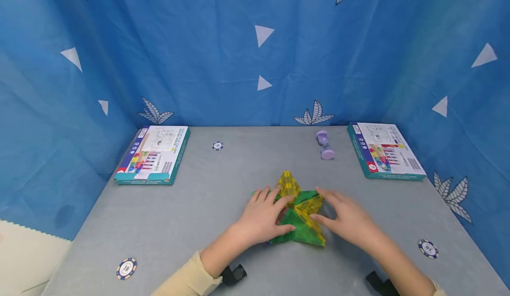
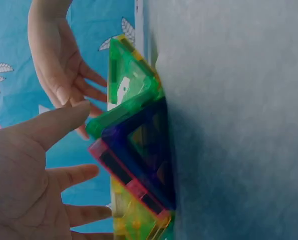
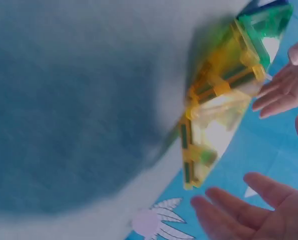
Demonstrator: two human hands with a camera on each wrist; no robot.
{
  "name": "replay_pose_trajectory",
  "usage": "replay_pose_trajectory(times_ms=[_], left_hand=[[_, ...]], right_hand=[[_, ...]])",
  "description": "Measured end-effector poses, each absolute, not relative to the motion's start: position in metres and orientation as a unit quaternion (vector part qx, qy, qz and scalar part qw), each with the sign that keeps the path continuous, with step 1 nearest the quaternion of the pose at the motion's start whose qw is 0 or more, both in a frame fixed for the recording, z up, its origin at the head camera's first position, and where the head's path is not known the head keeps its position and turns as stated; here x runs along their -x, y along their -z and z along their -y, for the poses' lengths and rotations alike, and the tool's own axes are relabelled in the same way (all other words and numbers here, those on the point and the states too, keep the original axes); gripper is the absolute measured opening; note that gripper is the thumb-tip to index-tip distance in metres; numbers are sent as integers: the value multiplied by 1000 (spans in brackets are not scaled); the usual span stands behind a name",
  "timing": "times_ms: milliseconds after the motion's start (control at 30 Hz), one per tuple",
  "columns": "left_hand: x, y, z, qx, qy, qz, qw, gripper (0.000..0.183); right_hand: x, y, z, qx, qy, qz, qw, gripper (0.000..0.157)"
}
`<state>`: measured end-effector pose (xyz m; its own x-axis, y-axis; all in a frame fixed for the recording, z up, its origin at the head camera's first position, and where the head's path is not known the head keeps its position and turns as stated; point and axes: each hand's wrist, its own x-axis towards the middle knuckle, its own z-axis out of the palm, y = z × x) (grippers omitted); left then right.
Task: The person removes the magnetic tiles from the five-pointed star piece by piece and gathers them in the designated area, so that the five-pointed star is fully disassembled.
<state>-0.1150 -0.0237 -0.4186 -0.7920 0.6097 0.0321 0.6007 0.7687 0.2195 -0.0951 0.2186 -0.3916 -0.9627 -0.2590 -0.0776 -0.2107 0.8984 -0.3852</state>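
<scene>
A star-shaped build of see-through magnetic tiles (image 1: 304,227) lies on the table, with green and yellow points. Blue and pink tiles (image 2: 141,160) show on its near left side in the left wrist view. My left hand (image 1: 260,216) reaches over the left part of the star, fingers spread, hiding some tiles. On the other side my right hand (image 1: 350,218) has its fingers extended, fingertips right by the yellow tiles (image 3: 214,125). Neither hand curls round a tile.
Flat printed boxes stand at the back left (image 1: 153,156) and back right (image 1: 386,152). A purple sand timer (image 1: 325,145) lies behind the star. Poker chips are at the back (image 1: 217,146), front left (image 1: 126,268) and right (image 1: 428,248). Blue curtains (image 1: 223,56) surround the table.
</scene>
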Motion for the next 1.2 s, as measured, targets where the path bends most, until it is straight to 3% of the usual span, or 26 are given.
replay_pose_trajectory(times_ms=[233, 433, 1200], left_hand=[[114, 425, 19, -330, -122, -936, 3, 51], [116, 431, 14, -324, -129, -937, -9, 42], [121, 439, 6, -313, -176, -933, 10, 33]], right_hand=[[94, 407, -217, 104, 276, -944, 149, 55], [96, 411, -213, 72, 325, -923, 193, 49], [102, 413, -206, 61, 319, -926, 192, 38]])
